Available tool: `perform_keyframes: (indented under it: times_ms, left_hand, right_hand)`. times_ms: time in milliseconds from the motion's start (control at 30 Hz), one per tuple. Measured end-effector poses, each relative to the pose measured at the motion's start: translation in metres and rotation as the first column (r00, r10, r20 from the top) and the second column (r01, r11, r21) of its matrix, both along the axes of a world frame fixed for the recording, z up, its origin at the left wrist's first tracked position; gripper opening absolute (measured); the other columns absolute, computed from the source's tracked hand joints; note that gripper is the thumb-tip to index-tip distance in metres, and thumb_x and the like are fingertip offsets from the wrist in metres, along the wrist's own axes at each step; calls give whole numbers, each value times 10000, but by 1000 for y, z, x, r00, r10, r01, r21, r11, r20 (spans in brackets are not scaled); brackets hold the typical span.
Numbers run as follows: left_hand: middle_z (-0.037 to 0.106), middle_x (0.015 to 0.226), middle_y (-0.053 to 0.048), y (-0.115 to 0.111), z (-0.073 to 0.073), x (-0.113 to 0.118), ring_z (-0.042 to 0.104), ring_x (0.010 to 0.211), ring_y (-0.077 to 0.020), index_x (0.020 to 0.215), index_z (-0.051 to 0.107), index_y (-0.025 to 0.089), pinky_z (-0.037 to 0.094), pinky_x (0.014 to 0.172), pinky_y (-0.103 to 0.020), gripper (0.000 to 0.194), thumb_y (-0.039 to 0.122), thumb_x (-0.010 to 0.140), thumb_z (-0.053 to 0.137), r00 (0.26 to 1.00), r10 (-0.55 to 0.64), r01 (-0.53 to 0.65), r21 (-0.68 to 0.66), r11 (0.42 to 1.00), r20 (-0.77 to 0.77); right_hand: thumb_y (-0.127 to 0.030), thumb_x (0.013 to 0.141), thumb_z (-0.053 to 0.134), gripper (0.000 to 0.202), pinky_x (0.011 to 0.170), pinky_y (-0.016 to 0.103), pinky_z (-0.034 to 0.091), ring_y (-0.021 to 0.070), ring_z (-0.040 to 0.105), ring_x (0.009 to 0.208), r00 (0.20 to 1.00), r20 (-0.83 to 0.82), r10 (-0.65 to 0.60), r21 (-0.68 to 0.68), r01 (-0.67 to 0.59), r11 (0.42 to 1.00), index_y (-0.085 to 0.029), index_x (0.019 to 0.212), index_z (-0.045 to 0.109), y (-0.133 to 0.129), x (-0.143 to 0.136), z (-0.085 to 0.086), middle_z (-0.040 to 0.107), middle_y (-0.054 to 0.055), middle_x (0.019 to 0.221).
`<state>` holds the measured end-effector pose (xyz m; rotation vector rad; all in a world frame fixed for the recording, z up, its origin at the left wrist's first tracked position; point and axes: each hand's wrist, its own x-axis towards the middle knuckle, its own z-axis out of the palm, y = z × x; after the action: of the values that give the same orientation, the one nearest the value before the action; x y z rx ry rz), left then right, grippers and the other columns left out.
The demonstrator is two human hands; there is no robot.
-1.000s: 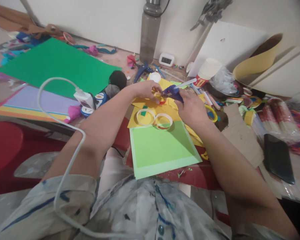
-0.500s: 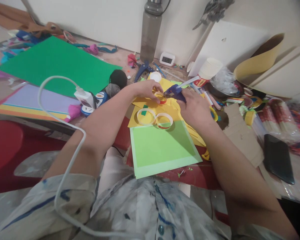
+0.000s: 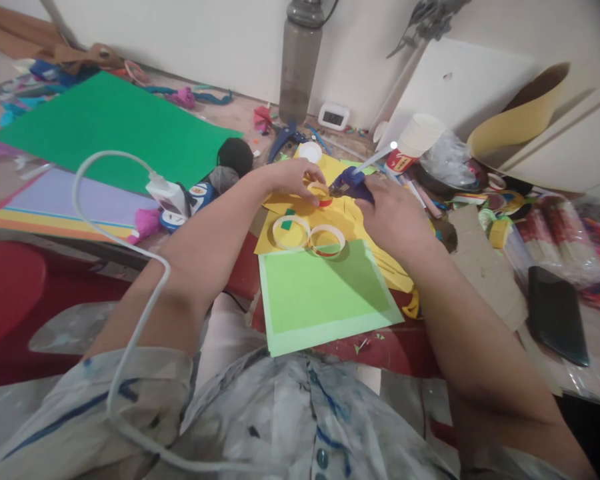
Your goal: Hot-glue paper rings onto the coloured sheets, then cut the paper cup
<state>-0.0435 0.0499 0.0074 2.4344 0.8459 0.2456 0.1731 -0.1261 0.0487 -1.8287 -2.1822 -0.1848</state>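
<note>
My left hand [image 3: 297,180] pinches a small paper ring [image 3: 321,193] with a red patch, over yellow paper. In my right hand [image 3: 393,213] is a blue glue gun [image 3: 351,183], a pale glue stick rising from its back. The gun's nozzle is at the ring's right side. Nearer to me, two more paper rings stand side by side, the left ring [image 3: 291,232] on yellow paper, the right ring [image 3: 327,241] partly over the light green sheet [image 3: 325,293].
Dark green paper [image 3: 115,127] covers the left side, with a plugged power strip [image 3: 180,207] near it. A bottle [image 3: 300,70] and a small clock [image 3: 333,117] stand behind. Paper cups [image 3: 420,137], cardboard [image 3: 485,267] and a phone [image 3: 557,313] are at right.
My right hand and the glue gun have shifted very slightly, with the nozzle still at the ring. The left hand keeps its hold. The view has moved a little.
</note>
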Motion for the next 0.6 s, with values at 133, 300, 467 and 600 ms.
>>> perform_keyframes:
  times_ms: [133,300,467,600]
  left_hand:
    - [764,1275,-81,2,-2,1,670,1182,-255,1338,774,224,464,1010,-295,760,543,652,846,1000,16,-16,-22,1000,1]
    - [736,1335,-76,-5,5,-1,645,1237,-275,1389,740,249,449,1064,-313,783,531,666,837,999,16,-16,8,1000,-41]
    - [672,1431,-107,-10,10,-3,627,1273,-288,1542,609,216,443,1100,-335,955,534,669,831,997,28,-26,30,999,-69]
    - [704,1343,-81,-14,9,0,617,1275,-284,1395,722,240,437,1097,-346,731,520,725,806,995,49,-41,90,995,-92]
  right_hand:
    - [-236,1000,515,293,990,566,524,409,676,1150,1000,-3,-12,3,12,1000,-188,1248,663,-5,-2,7,738,202,1208]
    - [-255,1009,503,349,1033,605,510,423,667,1201,999,-48,-13,19,14,1000,-176,1314,652,-4,1,8,740,213,1221]
    - [-288,1021,478,406,1057,642,502,445,656,1237,994,-110,4,14,-3,1000,-174,1373,646,-1,6,2,735,233,1258]
    - [-292,1017,483,441,1075,633,504,442,661,1243,991,-135,-5,26,8,1000,-145,1401,644,1,9,-1,736,242,1278]
